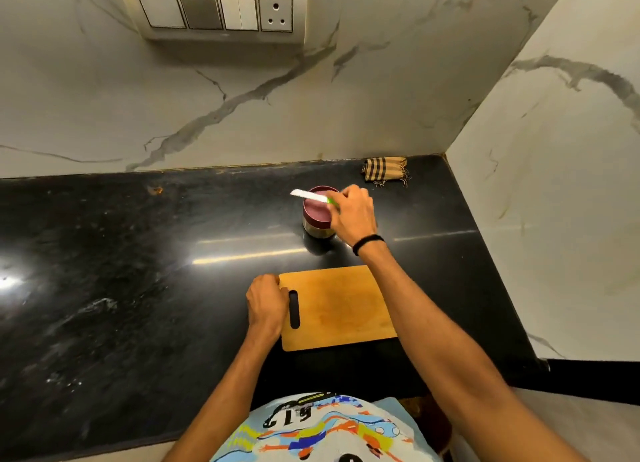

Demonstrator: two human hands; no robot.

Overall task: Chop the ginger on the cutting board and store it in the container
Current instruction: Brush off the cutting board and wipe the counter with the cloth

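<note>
A wooden cutting board (339,305) with a slot handle lies on the black counter in front of me; no ginger shows on it. My left hand (266,300) grips its left edge by the slot. Behind the board stands a small steel container (317,215) with a maroon lid. My right hand (353,214) holds a knife (308,195) with a white blade and green handle, the blade lying flat over the container's lid and pointing left. The hand covers the container's right side.
A folded checked cloth (385,170) lies in the back right corner of the black counter (138,271). Marble walls close the back and right sides. A switch panel (214,9) is on the back wall. The counter's front edge is near my body.
</note>
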